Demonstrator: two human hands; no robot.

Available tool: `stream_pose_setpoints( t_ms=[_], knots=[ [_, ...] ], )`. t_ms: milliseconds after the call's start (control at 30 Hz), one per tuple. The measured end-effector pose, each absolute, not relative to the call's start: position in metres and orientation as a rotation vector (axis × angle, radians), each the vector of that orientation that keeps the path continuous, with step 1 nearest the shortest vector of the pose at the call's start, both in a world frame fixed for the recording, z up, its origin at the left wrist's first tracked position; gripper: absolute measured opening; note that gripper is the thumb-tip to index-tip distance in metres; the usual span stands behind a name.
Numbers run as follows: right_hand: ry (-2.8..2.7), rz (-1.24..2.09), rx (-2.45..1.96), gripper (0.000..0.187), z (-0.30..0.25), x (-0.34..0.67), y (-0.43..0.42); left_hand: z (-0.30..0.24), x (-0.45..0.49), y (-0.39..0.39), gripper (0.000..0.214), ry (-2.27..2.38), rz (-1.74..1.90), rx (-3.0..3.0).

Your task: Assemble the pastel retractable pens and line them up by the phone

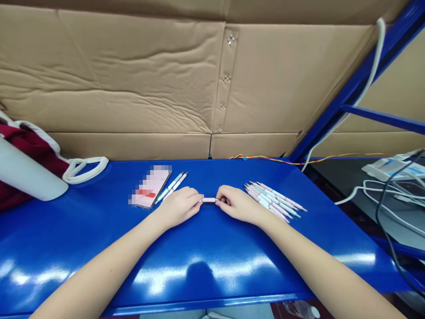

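Observation:
Between my two hands a pale pink pen (209, 200) lies level, just above or on the blue table. My left hand (181, 206) pinches its left end, and my right hand (237, 203) pinches the end on the right with fingers curled. The fingers hide both tips of it. Close behind my left hand lie a couple of pens (174, 184), pale green and pale pink, beside a pink phone-like slab (154, 186) that is partly blurred out. By my right wrist rests a bundle of several pastel pens (274, 199), side by side.
The glossy blue table (212, 257) has cardboard (133, 79) standing behind it. At left are a white cylinder (29, 168) and a dark red bag (36, 148) with white straps. Thin coloured wires (265, 158) run along the back edge. White cables (375, 190) lie at right beyond a blue post.

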State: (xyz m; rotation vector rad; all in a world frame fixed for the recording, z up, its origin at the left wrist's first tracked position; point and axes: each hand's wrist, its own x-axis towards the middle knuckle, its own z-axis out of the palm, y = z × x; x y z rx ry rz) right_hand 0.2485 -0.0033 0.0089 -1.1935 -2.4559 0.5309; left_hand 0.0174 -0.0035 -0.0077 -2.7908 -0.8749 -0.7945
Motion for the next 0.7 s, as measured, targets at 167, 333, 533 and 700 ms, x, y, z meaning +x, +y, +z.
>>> stream_pose_setpoints(
  t_ms=[167,333,533,700],
  knots=[
    [-2.462,0.578,-1.162,0.020,0.0098,0.2491,-0.0001,-0.0082,0.0169,-0.0025,0.024,-0.875,-0.764,-2.779],
    [-2.456,0.586,-1.123,0.016,0.0080,0.2482,0.0016,-0.0081,0.0162,-0.0024,0.025,-0.877,-0.723,-2.767],
    [-2.417,0.569,-1.192,0.012,0.0106,0.2497,-0.0024,-0.0082,0.0168,-0.0036,0.027,-0.921,-0.690,-2.746],
    [-2.508,0.495,-1.133,0.022,0.0107,0.2510,-0.0008,-0.0089,0.0169,-0.0044,0.026,-0.931,-0.700,-2.772]
  ],
)
